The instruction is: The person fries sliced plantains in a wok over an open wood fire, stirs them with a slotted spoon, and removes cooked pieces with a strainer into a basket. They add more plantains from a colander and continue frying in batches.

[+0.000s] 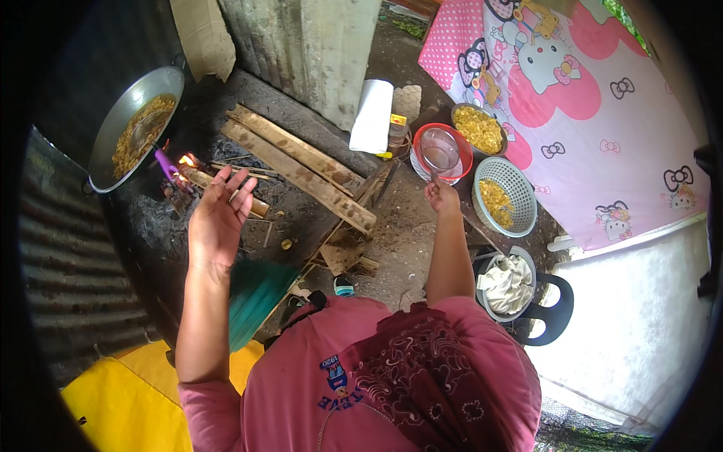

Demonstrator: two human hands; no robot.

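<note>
My right hand (442, 195) grips the handle of a round fine strainer (440, 151). The strainer's bowl is over a red plastic basin (468, 152). My left hand (216, 223) is raised palm up with fingers apart and holds nothing. Beyond it, a large metal wok (113, 110) holds yellow-brown slices (125, 153) in liquid. A skimmer (146, 134) with a purple handle (166, 164) leans in the wok. Beside the basin stand a bowl of yellow slices (477, 129) and a grey plastic colander (522, 195) with more slices.
Flames (187, 160) burn near the wok among firewood (257, 207). Wooden planks (299, 169) lie across the hearth. A white roll (373, 116) stands near a matchbox (398, 120). A pail with pale cloth (508, 285) rests by a dark chair (556, 311). Corrugated sheets (73, 243) edge the left.
</note>
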